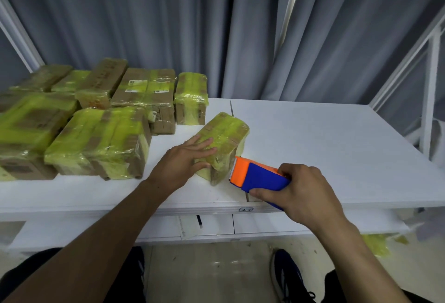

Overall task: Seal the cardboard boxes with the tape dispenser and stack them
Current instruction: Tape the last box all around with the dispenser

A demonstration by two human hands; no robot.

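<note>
Grey curtain (168, 26) closes off the back and right of the room, with a white metal frame (431, 81) standing in front of it at the right. A white table (325, 146) fills the middle of the view, and a lower shelf (265, 227) runs beneath its front edge. A small label (246, 209) sits on that edge.

A cluster of cardboard boxes (96, 139), wrapped in yellow-green tape, occupies the left part of the table. Some of them rest on others. All visible boxes are closed, so their contents cannot be seen.

One smaller taped box (226, 131) lies apart from the cluster, near the table's centre front and turned at an angle.

The left hand (180, 163) rests on the top of this box, its fingers (204, 145) straight and slightly spread, the thumb against the near side.

The right hand (305, 194) grips a blue and orange tape dispenser (260, 177), fingers curled over its top and the thumb under its lower edge. The dispenser's orange front end meets the near end of the box.
</note>
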